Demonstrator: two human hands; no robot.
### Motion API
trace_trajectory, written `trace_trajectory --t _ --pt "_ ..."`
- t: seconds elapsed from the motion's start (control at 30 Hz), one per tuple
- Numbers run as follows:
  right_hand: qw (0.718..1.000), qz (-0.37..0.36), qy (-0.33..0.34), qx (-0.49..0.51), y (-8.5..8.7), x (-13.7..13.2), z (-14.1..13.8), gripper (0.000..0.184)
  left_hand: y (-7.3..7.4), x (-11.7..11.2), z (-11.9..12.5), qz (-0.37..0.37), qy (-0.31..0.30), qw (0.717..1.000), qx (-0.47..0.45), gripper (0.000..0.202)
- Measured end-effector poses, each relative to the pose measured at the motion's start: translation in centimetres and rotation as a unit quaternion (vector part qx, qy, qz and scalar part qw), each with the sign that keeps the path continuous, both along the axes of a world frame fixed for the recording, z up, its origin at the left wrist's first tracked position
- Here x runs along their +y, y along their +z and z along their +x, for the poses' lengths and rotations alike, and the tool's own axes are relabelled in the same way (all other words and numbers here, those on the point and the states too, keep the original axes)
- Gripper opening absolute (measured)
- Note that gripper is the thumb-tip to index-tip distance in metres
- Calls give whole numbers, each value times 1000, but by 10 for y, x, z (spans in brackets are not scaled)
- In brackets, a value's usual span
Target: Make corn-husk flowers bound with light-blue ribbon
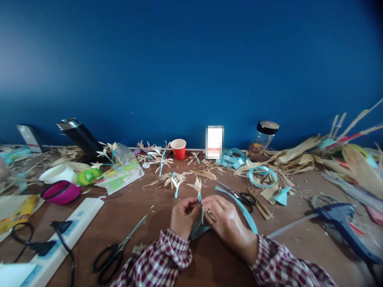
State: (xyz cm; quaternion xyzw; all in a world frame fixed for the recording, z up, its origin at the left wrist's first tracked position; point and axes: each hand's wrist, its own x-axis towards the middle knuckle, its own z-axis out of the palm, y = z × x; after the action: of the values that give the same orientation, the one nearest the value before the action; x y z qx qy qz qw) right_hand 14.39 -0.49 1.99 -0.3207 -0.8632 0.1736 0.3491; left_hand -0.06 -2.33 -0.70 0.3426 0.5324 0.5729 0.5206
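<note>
Close together at the middle of the table, my left hand [186, 215] and my right hand [223, 217] both pinch the stem of a small corn-husk flower [196, 186]. Its pale petals point up above my fingers, and light blue wrapping shows on the stem. A light blue ribbon [247, 217] curves out past my right hand, and some of it hangs below my fingers. Finished-looking husk flowers [176, 183] with blue stems lie just beyond. One pair of black-handled scissors [118, 251] rests left of my left forearm; another pair [247, 201] lies beyond my right hand.
A white power strip [77, 219] with plugs lies at left, near a magenta cup-shaped piece [61, 192]. A blue glue gun [344, 223] is at right. Along the wall stand a black flask [80, 137], red paper cup [178, 150] and lidded jar [263, 137]. Husk scraps [206, 174] litter the table.
</note>
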Motion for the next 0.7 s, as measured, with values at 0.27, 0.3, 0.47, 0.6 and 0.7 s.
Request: trace_trajectory --t 0.27,0.3,0.47,0.6,0.7 --pt "990 118 59 -52 6 0 2 15 1 2 -8 -10 24 1000 -8 25" --pt "987 135 65 -65 7 0 2 17 2 2 -9 -5 24 1000 3 24" --pt "980 157 2 -119 8 -4 -2 22 6 3 -9 18 27 999 38 24" --pt "983 152 -57 -90 -2 -8 -2 14 7 0 -8 48 66 987 138 19" --pt "991 103 -78 -27 -10 -7 -2 9 11 -5 -8 102 104 958 246 15"
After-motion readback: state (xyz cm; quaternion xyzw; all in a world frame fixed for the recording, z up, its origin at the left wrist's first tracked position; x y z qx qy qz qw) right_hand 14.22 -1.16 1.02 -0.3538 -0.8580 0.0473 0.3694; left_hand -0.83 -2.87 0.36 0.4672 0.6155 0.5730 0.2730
